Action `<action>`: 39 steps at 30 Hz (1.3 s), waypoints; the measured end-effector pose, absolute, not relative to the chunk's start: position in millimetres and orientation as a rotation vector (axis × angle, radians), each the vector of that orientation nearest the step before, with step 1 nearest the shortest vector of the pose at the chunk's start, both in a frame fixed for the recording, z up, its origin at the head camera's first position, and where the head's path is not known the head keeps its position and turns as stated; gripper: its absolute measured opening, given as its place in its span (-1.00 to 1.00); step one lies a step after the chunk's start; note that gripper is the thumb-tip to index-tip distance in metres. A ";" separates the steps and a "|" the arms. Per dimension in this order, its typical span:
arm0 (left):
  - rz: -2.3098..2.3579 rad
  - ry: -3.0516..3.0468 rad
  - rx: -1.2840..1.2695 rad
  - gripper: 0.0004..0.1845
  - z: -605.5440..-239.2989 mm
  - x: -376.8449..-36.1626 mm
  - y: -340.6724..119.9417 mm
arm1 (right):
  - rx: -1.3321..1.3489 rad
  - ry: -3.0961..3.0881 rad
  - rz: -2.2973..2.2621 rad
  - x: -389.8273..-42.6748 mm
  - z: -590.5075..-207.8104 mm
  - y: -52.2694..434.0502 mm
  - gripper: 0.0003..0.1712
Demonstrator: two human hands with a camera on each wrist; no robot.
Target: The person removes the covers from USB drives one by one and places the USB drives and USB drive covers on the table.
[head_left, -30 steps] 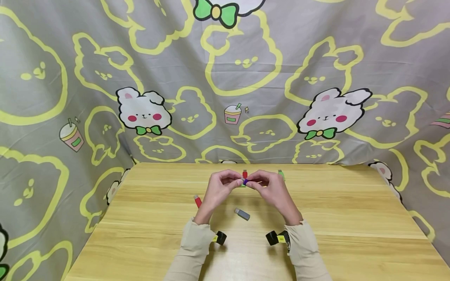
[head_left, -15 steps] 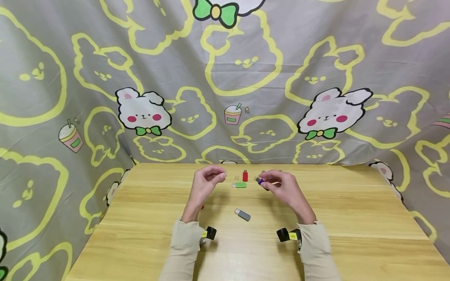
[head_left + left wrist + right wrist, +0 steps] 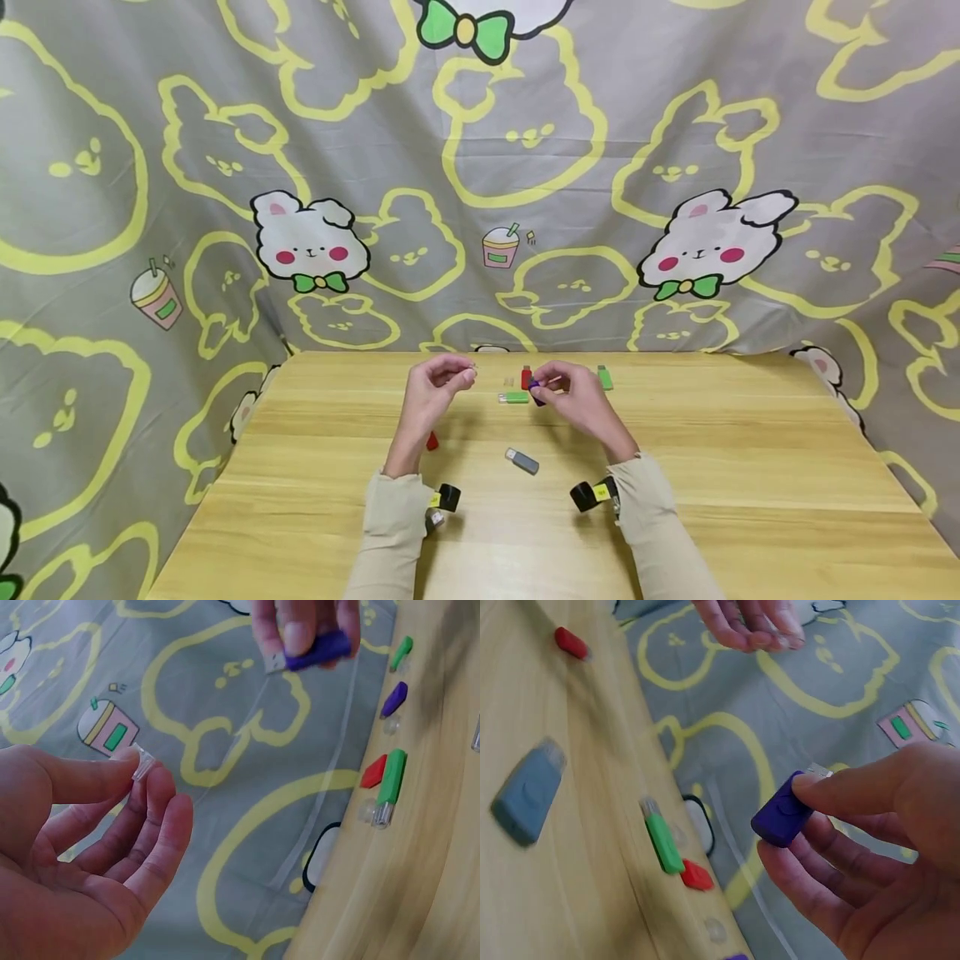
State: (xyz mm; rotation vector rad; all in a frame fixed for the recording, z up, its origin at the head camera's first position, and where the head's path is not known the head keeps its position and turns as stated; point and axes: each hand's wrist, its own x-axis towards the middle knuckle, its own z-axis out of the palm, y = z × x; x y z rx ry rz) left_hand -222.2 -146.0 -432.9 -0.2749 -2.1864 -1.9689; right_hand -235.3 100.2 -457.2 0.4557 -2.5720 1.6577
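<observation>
Two hands are raised above a wooden surface (image 3: 750, 467), a little apart. The right hand (image 3: 577, 400) has its grip closed on a purple drive (image 3: 784, 810): thumb on top, curled fingers beneath, with the metal plug poking out past the thumb. The left hand (image 3: 435, 392) has a narrow grip, thumb and forefinger pinched on a small clear cap (image 3: 141, 763), the other fingers loosely bent.

Between the two hands, on the surface just below the level of the grips, lies a green drive (image 3: 514, 397) with a clear cap on one end. A red drive (image 3: 527, 377) sits just behind the right hand's grip. Nearer the person, below and between the wrists, lies a grey drive (image 3: 522, 461). A second red drive (image 3: 432, 441) peeks out from under the left wrist. Another green drive (image 3: 604, 377) lies to the far side of the right hand. A grey cloth (image 3: 480, 167) with yellow rabbit outlines hangs behind everything.
</observation>
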 end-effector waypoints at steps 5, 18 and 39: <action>-1.982 -2.183 -0.249 -0.89 -432.0 -221.6 -149.1 | 0.417 -2.608 1.660 -254.2 -451.8 78.6 -0.87; -2.024 -2.134 -0.279 -0.89 -434.7 -224.6 -151.1 | 0.139 -2.740 1.584 -302.2 -460.8 31.1 -0.80; -2.117 -2.074 -0.184 -0.88 -428.3 -223.8 -158.6 | 0.210 -2.917 0.981 -319.9 -470.8 -2.1 -0.60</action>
